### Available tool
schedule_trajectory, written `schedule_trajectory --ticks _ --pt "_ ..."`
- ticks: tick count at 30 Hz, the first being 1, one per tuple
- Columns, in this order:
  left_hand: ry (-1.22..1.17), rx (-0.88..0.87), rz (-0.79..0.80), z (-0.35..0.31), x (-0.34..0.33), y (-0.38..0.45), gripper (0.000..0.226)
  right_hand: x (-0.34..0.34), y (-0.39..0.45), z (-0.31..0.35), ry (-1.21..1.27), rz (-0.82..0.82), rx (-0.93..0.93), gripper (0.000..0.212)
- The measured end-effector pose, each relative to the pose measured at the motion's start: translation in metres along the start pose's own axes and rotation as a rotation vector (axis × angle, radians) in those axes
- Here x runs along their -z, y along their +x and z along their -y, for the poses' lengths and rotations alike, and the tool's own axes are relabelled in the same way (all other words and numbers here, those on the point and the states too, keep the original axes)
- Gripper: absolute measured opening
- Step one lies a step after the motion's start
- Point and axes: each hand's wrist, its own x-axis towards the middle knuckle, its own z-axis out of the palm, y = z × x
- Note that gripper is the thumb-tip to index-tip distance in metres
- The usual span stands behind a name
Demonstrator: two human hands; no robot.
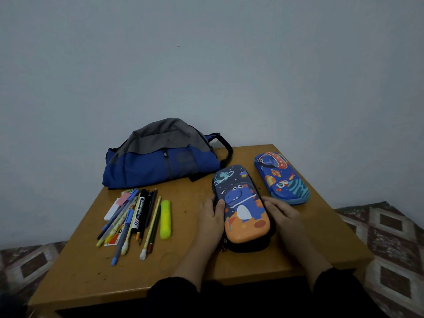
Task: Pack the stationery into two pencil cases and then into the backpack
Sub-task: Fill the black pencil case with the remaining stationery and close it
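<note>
A dinosaur pencil case (243,210), dark blue with an orange near end, lies closed on the wooden table (188,267). My left hand (212,218) grips its left side, thumb on the lid. My right hand (283,211) holds its right side with curled fingers. A second pencil case (281,177), blue with planets and a rocket, lies closed further right. A pile of pens and pencils (135,216) with a yellow highlighter (165,219) and a white eraser (112,210) lies to the left. The blue and grey backpack (160,157) sits zipped at the table's back.
The small table stands against a plain grey wall. A patterned brown and white rug (390,244) covers the floor on both sides. The table's near edge is just in front of my dark sleeves.
</note>
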Motion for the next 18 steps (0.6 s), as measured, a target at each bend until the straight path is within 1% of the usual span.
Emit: schedule_trajectory --ticks 2,3,5,7,8,10,12,14,15,16,18 --pt "0.116 -0.044 0.001 0.001 0.001 -0.001 0.036 0.000 -0.002 0.003 0.113 0.053 -0.015 0.020" --pt "0.121 -0.052 0.017 0.002 0.001 -0.001 0.036 0.001 -0.002 0.004 0.140 0.083 -0.012 0.023" --pt "0.048 -0.067 0.050 0.001 0.002 -0.002 0.035 0.000 -0.002 0.003 0.115 0.148 0.046 0.032" --pt "-0.063 -0.049 0.083 -0.008 0.006 -0.008 0.029 -0.002 -0.001 0.000 0.001 0.218 0.126 0.042" --pt "-0.110 -0.019 0.110 -0.015 0.008 -0.010 0.032 -0.004 0.000 0.000 -0.092 0.225 0.165 0.046" --pt "-0.175 0.059 0.197 -0.035 0.015 -0.014 0.047 -0.008 0.002 -0.003 -0.265 0.189 0.224 0.050" --pt "-0.184 0.106 0.281 -0.055 0.018 -0.015 0.060 -0.011 0.002 -0.004 -0.335 0.183 0.200 0.061" --pt "-0.071 0.124 0.324 -0.067 0.017 -0.012 0.083 -0.010 0.001 -0.007 -0.331 0.245 0.190 0.069" --pt "0.019 0.129 0.348 -0.073 0.015 -0.012 0.088 -0.010 0.001 -0.007 -0.314 0.269 0.183 0.073" --pt "0.112 0.131 0.371 -0.077 0.012 -0.012 0.087 -0.008 -0.001 -0.006 -0.310 0.288 0.174 0.077" --pt "0.245 0.167 0.390 -0.082 0.008 -0.013 0.076 -0.006 -0.001 -0.007 -0.305 0.339 0.165 0.082"
